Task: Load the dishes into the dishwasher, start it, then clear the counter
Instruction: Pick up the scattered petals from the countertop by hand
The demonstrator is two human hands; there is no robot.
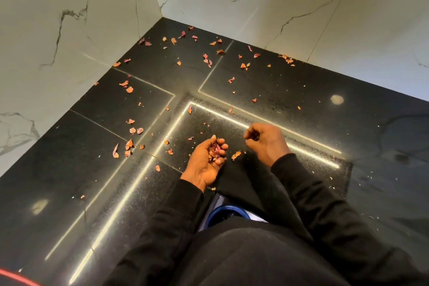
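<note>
i see the left hand (204, 166) cupped palm-up, fingers curled round reddish peels (213, 149), the right hand (267, 144) knuckles-up beside it over the black counter (301, 86), fingers bunched on i cannot tell what.

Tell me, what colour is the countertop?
The countertop is shiny black; the head view shows it best.

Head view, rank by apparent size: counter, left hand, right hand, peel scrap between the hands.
1. counter
2-3. left hand and right hand: look alike, so unranked
4. peel scrap
</note>
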